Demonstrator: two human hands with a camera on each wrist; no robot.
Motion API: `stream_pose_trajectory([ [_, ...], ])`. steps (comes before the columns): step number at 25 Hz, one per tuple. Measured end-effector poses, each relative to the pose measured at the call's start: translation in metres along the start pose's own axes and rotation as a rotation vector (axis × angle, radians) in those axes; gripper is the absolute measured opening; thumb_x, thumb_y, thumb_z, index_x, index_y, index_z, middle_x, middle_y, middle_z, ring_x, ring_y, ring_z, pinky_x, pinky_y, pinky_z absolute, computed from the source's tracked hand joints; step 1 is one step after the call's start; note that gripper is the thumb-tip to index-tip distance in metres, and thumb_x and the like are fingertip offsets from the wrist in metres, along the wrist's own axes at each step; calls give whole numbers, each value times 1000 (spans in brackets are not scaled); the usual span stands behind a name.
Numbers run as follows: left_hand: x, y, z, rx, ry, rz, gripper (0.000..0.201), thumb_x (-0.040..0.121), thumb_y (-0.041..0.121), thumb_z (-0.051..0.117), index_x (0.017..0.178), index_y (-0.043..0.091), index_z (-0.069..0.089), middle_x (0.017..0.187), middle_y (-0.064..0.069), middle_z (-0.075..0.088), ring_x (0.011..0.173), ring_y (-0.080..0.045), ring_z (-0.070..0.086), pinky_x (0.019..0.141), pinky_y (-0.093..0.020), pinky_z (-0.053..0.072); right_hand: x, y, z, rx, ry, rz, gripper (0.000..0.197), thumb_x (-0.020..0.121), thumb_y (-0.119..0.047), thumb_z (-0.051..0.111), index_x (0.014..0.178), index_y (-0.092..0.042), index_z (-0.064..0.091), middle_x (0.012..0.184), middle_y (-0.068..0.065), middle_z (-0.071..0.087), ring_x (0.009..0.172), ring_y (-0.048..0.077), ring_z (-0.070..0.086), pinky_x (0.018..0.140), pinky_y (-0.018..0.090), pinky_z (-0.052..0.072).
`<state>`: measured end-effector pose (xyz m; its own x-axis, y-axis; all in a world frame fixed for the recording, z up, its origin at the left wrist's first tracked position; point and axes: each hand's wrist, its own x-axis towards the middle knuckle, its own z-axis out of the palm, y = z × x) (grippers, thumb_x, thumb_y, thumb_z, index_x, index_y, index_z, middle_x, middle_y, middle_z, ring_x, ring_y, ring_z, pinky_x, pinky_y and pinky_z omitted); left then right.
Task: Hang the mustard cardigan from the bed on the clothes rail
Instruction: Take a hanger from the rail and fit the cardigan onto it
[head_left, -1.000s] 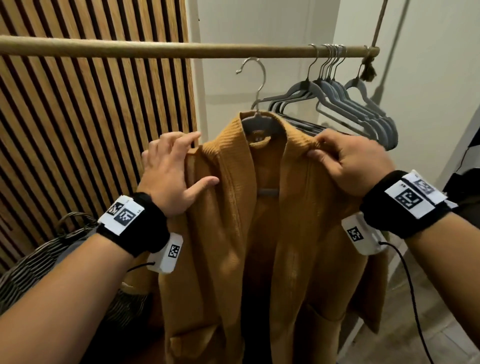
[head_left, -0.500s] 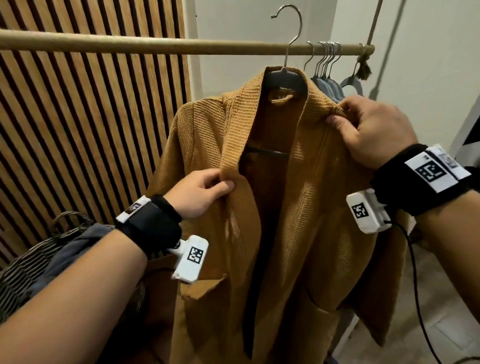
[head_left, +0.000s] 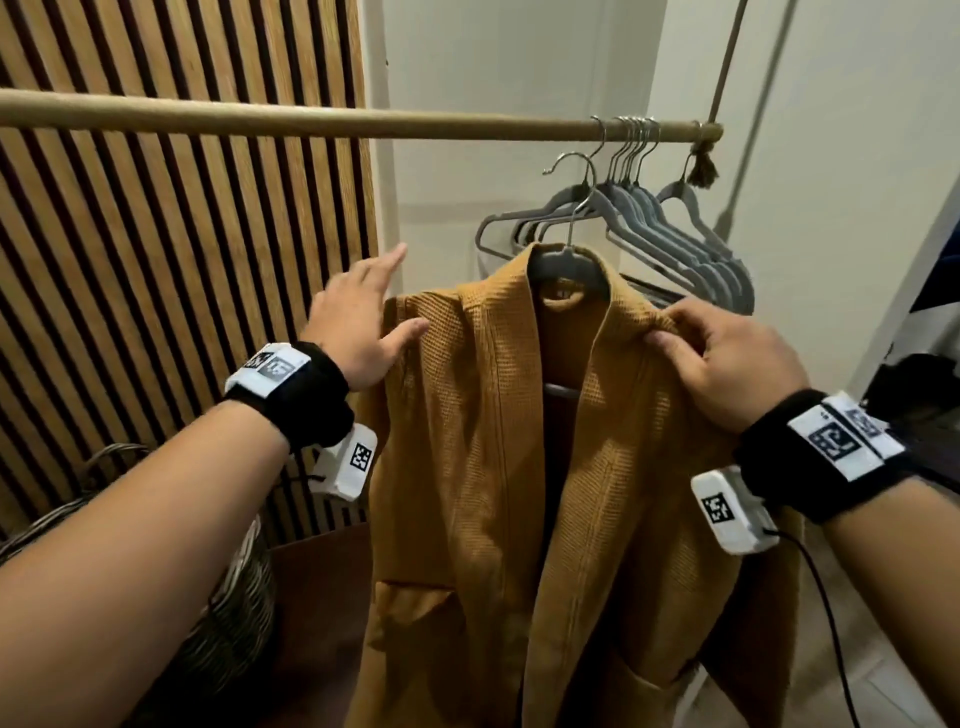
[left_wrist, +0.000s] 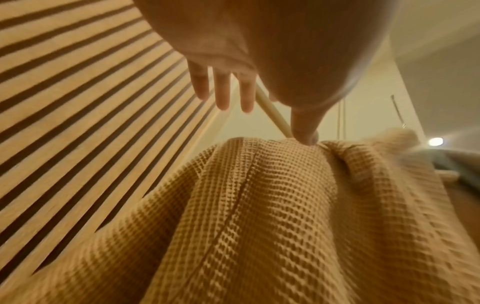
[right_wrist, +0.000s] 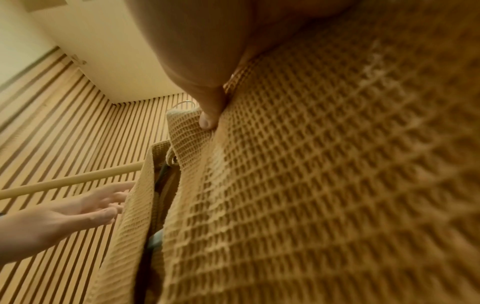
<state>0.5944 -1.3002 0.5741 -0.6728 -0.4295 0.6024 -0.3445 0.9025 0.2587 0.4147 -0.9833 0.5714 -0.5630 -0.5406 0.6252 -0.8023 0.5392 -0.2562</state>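
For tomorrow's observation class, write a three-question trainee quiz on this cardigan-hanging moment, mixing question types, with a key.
1. True or false: the hanger's hook is already over the wooden clothes rail.
2. Which hand pinches the mustard cardigan? A) left hand B) right hand
3. Fill in: the empty grey hangers hang at the rail's ___ end.

Key: 1 false; 2 B; 3 right

We see the cardigan (head_left: 483, 441) below the clothes rail (head_left: 311, 115), empty hangers (head_left: 670, 228) behind it, wicker basket (head_left: 228, 597) left.
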Motion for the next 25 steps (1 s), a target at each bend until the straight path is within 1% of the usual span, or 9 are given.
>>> stream_pose_trajectory([
  [3, 15, 7, 17, -31, -211, 72, 43, 92, 46, 54, 134, 35, 50, 126, 3, 61, 118, -24, 56, 102, -45, 45, -7, 17, 6, -27, -38, 10, 29, 90, -55, 49, 109, -35, 57, 88, 7, 73, 83, 37, 66, 71, 45, 56],
  [6, 20, 10, 22, 13, -249, 156, 23, 94, 43, 53, 111, 32, 64, 109, 4, 67, 103, -22, 61, 90, -41, 50, -8, 35, -2, -18, -42, 31, 26, 90, -54, 50, 110, -38, 57, 88, 4, 73, 83, 33, 66, 71, 43, 55],
  [13, 22, 0, 16, -278, -244, 178, 20, 98, 29, 52, 94, 30, 71, 90, 13, 72, 81, 2, 63, 77, -21, 46, -10, 62, -13, 235, -121, -16, 18, 93, -40, 57, 109, -38, 66, 93, -15, 72, 89, 14, 66, 80, 40, 55],
  [15, 25, -7, 5, -294, -202, 112, 27, 100, 31, 47, 90, 21, 70, 87, 0, 72, 79, -6, 62, 74, -27, 46, -9, 70, -16, 291, -122, -29, 18, 94, -34, 59, 109, -40, 67, 95, -19, 71, 92, 5, 65, 83, 35, 54],
  [17, 25, -16, -5, -231, -227, 50, 29, 101, 31, 44, 86, 23, 68, 86, -5, 70, 84, -17, 62, 78, -37, 46, -10, 77, -19, 356, -71, -31, 17, 94, -28, 62, 101, -43, 68, 90, -18, 74, 90, 1, 66, 82, 24, 53],
  [19, 22, -13, -14, -105, -322, 34, 26, 101, 33, 42, 91, 31, 66, 95, 0, 70, 95, -21, 62, 85, -40, 48, -11, 77, -20, 401, -47, -44, 22, 92, -23, 64, 93, -45, 66, 90, -33, 70, 85, -11, 64, 74, 4, 45],
  [20, 20, -8, -18, -91, -345, 43, 25, 100, 34, 41, 99, 31, 66, 103, 2, 69, 100, -19, 62, 88, -40, 48, -11, 75, -18, 403, -56, -54, 23, 92, -22, 64, 93, -45, 65, 91, -39, 67, 85, -15, 62, 72, 0, 41],
  [23, 16, 25, -26, -234, -350, 125, 31, 97, 40, 40, 121, 32, 60, 114, 12, 65, 104, -8, 59, 89, -32, 48, -9, 66, -9, 387, -84, -80, 18, 93, -26, 63, 100, -42, 66, 101, -33, 66, 90, -8, 63, 72, 0, 40],
  [25, 10, 47, -19, -113, -387, 238, 30, 98, 47, 41, 117, 34, 59, 104, 10, 65, 96, -11, 60, 83, -33, 50, -6, 60, -6, 387, -66, -82, 15, 93, -29, 63, 101, -40, 67, 101, -32, 66, 87, -9, 63, 71, 2, 41],
])
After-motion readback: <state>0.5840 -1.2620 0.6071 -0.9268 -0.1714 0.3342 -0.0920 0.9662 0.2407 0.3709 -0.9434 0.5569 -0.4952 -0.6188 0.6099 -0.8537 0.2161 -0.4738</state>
